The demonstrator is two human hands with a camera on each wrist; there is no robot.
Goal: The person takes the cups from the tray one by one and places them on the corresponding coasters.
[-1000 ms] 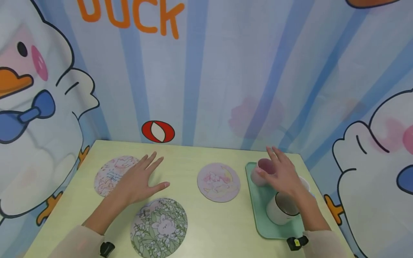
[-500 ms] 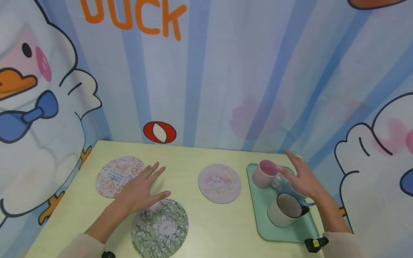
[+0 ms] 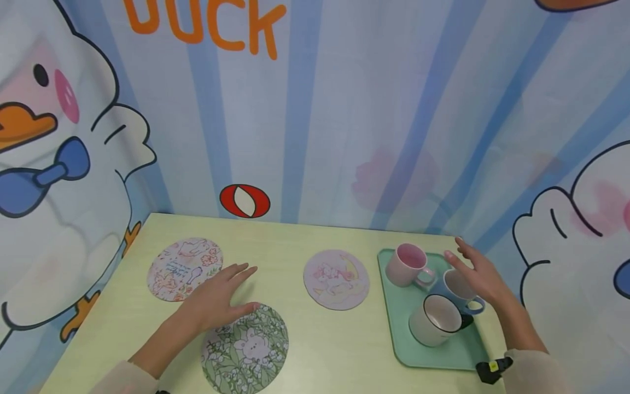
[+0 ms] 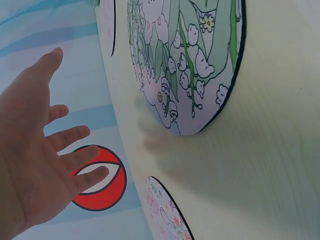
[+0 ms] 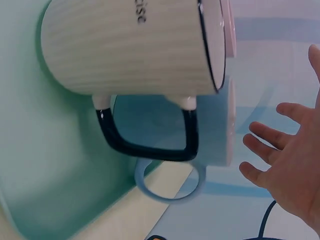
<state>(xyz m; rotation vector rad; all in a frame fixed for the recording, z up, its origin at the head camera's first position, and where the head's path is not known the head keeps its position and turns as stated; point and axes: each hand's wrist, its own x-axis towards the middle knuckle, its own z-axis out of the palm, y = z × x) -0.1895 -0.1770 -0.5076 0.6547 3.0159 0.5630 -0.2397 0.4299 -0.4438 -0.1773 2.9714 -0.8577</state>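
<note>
Right hand (image 3: pixel 481 277) near blue mug (image 3: pixel 459 294), green tray (image 3: pixel 400 314)

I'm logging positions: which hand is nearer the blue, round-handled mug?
Right. The right hand is near the blue mug, above rim level; the left hand is farther off, by the round green floral mat.

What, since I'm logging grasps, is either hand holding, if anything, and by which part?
Nothing is held: the left hand hovers empty, and the right hand, also empty, hovers near the blue mug.
</note>
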